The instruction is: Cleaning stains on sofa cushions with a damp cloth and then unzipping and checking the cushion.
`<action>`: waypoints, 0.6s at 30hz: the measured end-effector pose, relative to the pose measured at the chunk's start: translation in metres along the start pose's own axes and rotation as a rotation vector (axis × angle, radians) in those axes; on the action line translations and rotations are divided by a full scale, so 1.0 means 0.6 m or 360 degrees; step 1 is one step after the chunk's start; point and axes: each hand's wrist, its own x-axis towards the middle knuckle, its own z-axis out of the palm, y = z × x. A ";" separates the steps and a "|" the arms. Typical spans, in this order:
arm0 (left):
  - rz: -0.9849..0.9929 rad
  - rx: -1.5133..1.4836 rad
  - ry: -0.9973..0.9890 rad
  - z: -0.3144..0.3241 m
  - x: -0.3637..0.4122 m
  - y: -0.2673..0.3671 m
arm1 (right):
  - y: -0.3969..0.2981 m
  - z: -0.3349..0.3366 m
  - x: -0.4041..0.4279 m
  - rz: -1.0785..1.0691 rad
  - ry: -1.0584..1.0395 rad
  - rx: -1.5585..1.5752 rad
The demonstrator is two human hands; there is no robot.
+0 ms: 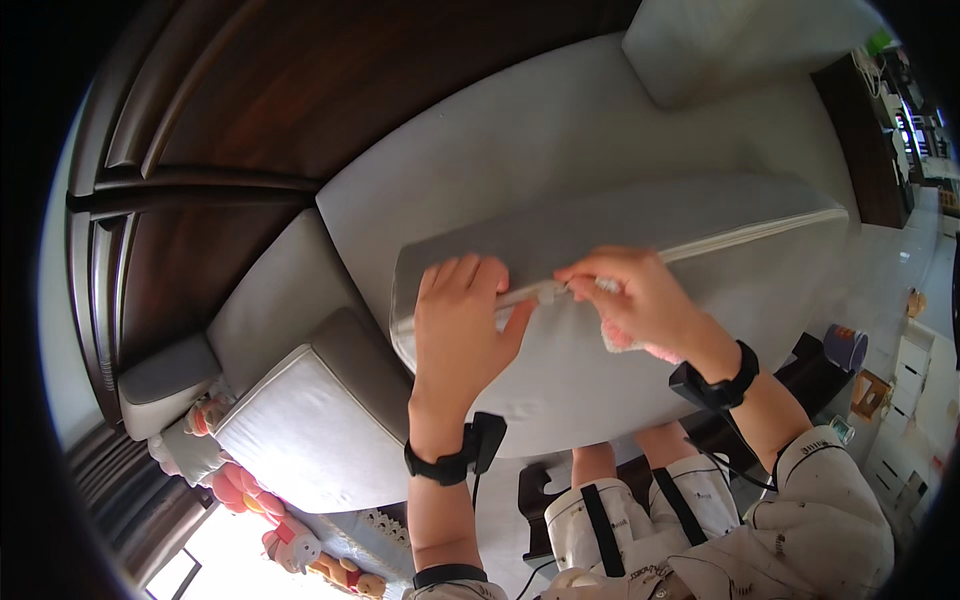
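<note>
A grey sofa cushion stands tilted in front of me, with a pale zipper seam along its upper edge. My left hand grips that edge near the left end, fingers over the top and thumb on the near side. With bent fingers, my right hand pinches at the seam just right of it. A pink-and-white fuzzy cloth hangs from under the right palm, partly hidden by it. Whether the right fingertips hold a zipper pull is blurred.
Behind the cushion lies the long grey sofa seat, backed by dark wood panels. Another loose cushion leans at left, above several plush toys. A purple bin and a small wooden stool stand at right.
</note>
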 end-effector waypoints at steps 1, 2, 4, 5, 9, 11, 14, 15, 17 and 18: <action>0.0005 -0.0009 -0.0017 0.002 -0.009 -0.001 | 0.009 0.009 -0.007 -0.0151 0.0036 -0.0193; -0.0131 -0.0083 -0.0025 0.005 -0.023 -0.007 | 0.014 0.021 -0.012 -0.0310 0.0060 -0.0378; -0.0274 -0.0158 -0.0046 0.021 -0.037 -0.017 | 0.026 0.037 -0.015 -0.0135 0.0025 -0.0348; -0.0348 -0.0046 0.0015 0.038 -0.035 -0.018 | 0.037 0.045 -0.011 -0.0324 0.0145 -0.0451; -0.0566 0.0099 0.0060 0.058 -0.018 -0.034 | 0.050 0.005 0.006 -0.0523 0.0459 -0.0807; -0.0603 0.0078 -0.0067 0.051 -0.021 -0.052 | 0.046 -0.051 -0.002 0.0174 0.0484 -0.0574; -0.0669 0.0134 -0.0329 0.035 0.003 -0.041 | 0.064 -0.100 -0.028 0.0060 0.0523 -0.0500; -0.0704 0.0207 -0.0486 0.034 0.011 -0.034 | 0.067 -0.095 -0.031 0.0065 0.0517 -0.0501; -0.0694 0.0248 -0.0462 0.049 0.016 -0.034 | 0.062 -0.081 -0.033 -0.0139 0.0594 -0.0643; -0.0676 0.0292 -0.0436 0.054 0.018 -0.035 | 0.063 -0.084 -0.031 -0.0144 0.0601 -0.0641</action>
